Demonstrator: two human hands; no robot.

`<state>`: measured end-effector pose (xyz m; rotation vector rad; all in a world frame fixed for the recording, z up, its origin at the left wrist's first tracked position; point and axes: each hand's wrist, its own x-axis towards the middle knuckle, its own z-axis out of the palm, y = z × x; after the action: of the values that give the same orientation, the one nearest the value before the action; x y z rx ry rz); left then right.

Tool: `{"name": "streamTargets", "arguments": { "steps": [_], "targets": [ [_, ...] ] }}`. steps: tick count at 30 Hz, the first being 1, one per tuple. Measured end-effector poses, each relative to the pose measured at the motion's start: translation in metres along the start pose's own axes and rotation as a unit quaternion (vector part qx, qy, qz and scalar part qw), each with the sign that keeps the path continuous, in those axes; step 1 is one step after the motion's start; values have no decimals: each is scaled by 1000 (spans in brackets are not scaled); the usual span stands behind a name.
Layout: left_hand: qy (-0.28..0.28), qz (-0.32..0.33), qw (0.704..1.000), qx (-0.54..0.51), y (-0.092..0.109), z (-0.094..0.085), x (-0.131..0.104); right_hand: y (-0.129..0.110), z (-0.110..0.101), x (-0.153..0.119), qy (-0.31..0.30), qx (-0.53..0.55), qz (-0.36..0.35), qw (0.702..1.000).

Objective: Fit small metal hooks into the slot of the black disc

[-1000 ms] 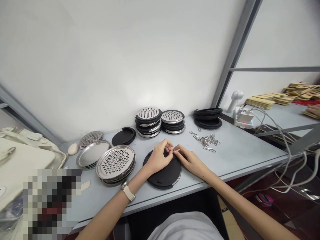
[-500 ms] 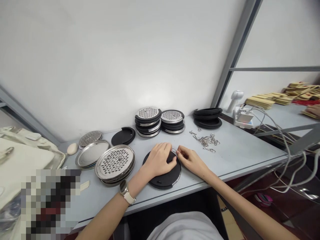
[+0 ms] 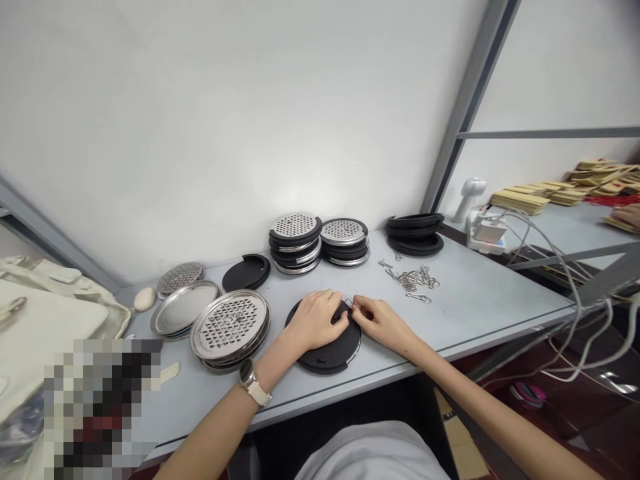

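A round black grater holder (image 3: 325, 359) lies flat near the table's front edge, with a metal rim showing at its right side. Over its top curls my left hand (image 3: 316, 320), fingers bent at the far edge, gripping it. My right hand (image 3: 377, 319) pinches a small wire clip (image 3: 349, 303) against the holder's far right edge; most of the clip is hidden by the fingertips. Beyond my right hand lies a loose heap of metal clips (image 3: 417, 279). Left of my left wrist is a stack of round metal grater plates (image 3: 230, 325).
Stacked graters in black holders (image 3: 296, 230) stand by the wall, with another stack (image 3: 345, 233) beside them. Black rings (image 3: 415, 243) are piled at the back right. Plain metal discs (image 3: 185, 308) and a black holder (image 3: 246, 272) lie left. A white bag (image 3: 55, 300) borders the table.
Both hands stay at the holder with almost no movement. My right fingertips have shifted very slightly at the clip, and the view has moved a little.
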<state>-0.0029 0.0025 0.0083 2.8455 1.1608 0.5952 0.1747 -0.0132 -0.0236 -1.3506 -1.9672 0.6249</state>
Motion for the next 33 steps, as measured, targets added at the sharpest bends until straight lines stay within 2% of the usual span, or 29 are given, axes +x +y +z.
{"name": "streamTargets", "arguments": {
  "steps": [4,12,33],
  "targets": [
    [15,-4,1000,-25,0,0,1,1,0,0,-4,-7,-3,1000],
    [18,48,996,-74,0,1,1,2,-1,-1,-12,-3,-3,1000],
    [16,39,991,-126,-1,4,2,0,0,-1,1,5,10,1000]
  ]
}}
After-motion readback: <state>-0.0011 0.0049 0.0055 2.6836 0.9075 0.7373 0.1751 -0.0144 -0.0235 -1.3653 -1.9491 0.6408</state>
